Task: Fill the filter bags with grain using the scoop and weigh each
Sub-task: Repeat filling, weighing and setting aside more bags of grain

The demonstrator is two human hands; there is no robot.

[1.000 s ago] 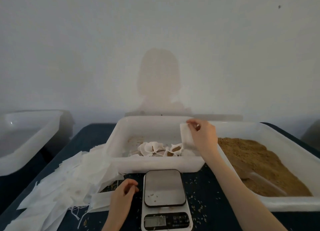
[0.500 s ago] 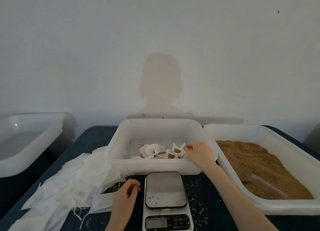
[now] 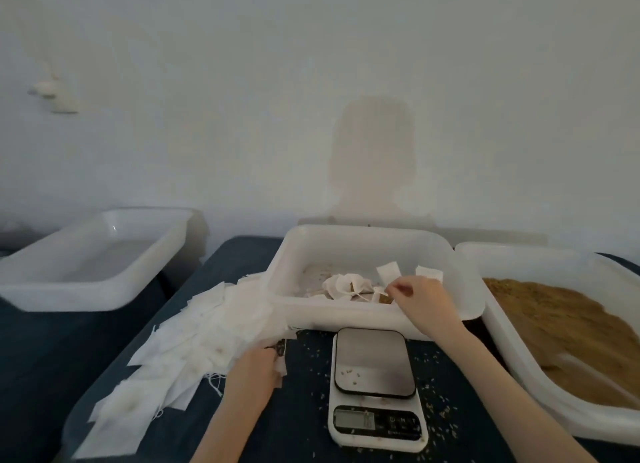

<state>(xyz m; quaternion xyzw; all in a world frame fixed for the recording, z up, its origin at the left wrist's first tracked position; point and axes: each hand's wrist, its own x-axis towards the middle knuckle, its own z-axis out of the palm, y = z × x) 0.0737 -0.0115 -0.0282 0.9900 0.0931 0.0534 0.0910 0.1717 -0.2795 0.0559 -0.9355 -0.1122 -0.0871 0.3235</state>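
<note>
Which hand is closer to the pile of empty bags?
Left. The left hand touches the pile of empty bags at its near edge; the right hand is over the middle tub.

left hand: bare, no glove | right hand: bare | forearms: uncovered, no sleeves visible

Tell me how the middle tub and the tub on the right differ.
The middle tub holds white filter bags, some already with grain; the right tub holds a heap of loose brown grain. The right hand is in the middle tub, not the right one. Both are white plastic.
</note>
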